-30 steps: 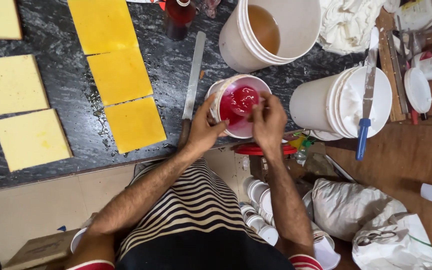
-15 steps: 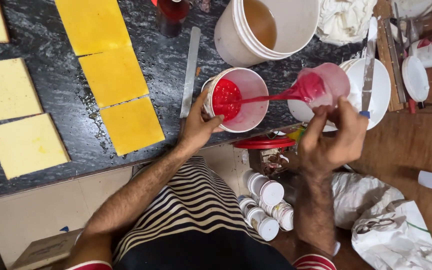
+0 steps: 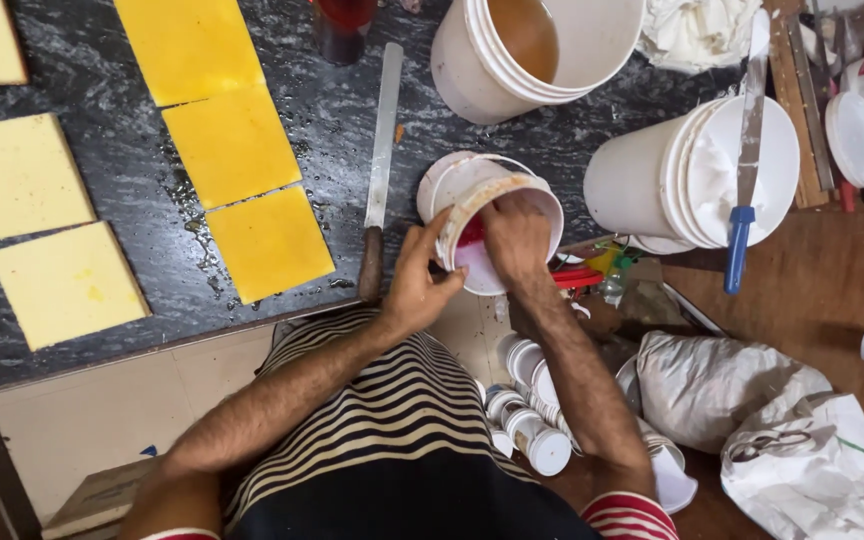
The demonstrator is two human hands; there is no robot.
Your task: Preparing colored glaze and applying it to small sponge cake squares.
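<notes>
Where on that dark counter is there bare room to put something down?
Bare counter shows between the pale slabs and the yellow slabs, and between the yellow slabs and the long knife. It is crowded on the right: both hands, left and right, work at the small tub, hemmed by the big buckets.

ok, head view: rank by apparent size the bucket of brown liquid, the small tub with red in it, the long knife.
1. Bucket of brown liquid, cut off by the frame
2. Small tub
3. Long knife: longest, but narrow
</notes>
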